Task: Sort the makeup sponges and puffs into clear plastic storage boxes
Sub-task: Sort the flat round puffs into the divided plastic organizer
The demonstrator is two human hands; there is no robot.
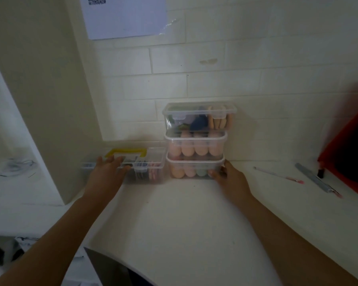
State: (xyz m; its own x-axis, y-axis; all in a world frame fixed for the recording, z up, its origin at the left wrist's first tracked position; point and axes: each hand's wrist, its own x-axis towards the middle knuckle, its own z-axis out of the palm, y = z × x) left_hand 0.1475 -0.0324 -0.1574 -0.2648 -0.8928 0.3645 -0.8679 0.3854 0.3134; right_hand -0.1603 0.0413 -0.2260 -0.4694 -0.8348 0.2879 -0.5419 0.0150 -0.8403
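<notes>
Three clear plastic boxes stand stacked against the tiled wall. The top box (198,117) holds tan puffs and dark sponges under a clipped lid. The middle box (195,146) and the bottom box (194,169) hold rows of pink, orange and pale green egg-shaped sponges. My right hand (228,175) grips the bottom box at its front right corner. To the left lies a flat clear case (151,164) with a yellow handle (125,153) and several coloured sponges inside. My left hand (108,172) rests on that case's lid, fingers reaching over it just below the handle.
A pink pen (277,175) and a grey pen (316,180) lie on the white counter (184,213) to the right, beside a red and black bag (349,145). A beige wall corner (39,100) juts out at the left. A dark object sits at the bottom edge.
</notes>
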